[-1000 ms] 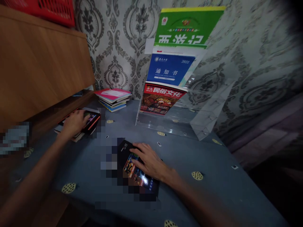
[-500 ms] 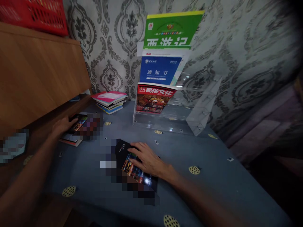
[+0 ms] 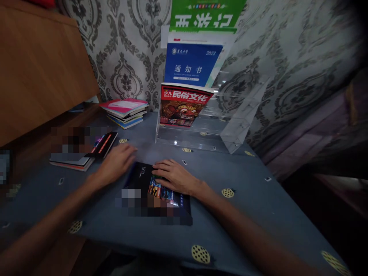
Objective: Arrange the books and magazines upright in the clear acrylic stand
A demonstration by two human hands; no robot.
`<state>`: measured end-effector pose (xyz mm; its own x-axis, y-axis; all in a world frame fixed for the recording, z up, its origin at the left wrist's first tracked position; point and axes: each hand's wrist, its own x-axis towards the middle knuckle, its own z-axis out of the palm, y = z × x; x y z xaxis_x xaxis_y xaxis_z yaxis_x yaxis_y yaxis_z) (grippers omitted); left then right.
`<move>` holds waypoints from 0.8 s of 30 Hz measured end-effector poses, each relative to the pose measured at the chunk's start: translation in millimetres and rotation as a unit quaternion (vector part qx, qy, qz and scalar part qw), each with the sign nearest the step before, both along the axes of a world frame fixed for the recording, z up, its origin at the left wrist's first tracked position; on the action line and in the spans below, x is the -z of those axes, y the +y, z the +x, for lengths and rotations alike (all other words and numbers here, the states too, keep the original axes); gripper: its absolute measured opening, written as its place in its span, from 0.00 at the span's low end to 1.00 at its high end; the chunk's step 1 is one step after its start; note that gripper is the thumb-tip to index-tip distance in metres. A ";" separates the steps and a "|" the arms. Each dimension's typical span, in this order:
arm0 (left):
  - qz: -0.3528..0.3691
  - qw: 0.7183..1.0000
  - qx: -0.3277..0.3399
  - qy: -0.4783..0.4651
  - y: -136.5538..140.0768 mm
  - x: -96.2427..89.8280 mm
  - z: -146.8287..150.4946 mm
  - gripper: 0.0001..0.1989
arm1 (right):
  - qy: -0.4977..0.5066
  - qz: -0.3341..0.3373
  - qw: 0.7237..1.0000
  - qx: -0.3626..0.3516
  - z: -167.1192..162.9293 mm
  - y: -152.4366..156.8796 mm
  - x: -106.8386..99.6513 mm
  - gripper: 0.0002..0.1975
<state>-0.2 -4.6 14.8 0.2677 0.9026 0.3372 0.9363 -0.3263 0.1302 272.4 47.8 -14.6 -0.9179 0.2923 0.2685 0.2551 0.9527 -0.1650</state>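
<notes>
A dark book with small colourful pictures on its cover lies on the table in front of me, its near part blurred out. My right hand rests flat on its upper right part, fingers stretched out. Just off the book's upper left corner is my left hand, held over the cloth with fingers extended and nothing in it. To the left lies a small pile of books, topped by a black one with red lettering; part of that pile is blurred out.
A clear display rack stands at the back, holding a red magazine, a blue booklet and a green book. Left of it sits a pink-topped stack of books. A wooden cabinet borders the left side.
My left hand has left the pile of books on the left and moved right, towards the dark book. My right hand stays on that book. The view has tilted down slightly.
</notes>
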 end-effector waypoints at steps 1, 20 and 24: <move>-0.014 0.999 0.042 0.004 -3.0 6.8 16.0 0.17 | -0.011 0.014 1.000 0.007 0.0 2.5 -2.3 0.14; 0.026 0.994 0.084 0.057 -22.3 41.8 45.2 0.19 | -0.006 -0.028 0.975 0.222 17.1 -75.7 4.0 0.25; 0.009 0.996 0.085 0.039 -21.2 42.8 42.4 0.20 | 0.022 -0.010 0.963 0.270 42.6 -77.9 10.0 0.21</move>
<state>42.3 -25.8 -28.1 0.4415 0.8363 0.3250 0.8746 -0.4820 0.0523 315.0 -30.1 -24.6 -0.6181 0.7291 0.2940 0.7047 0.6796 -0.2038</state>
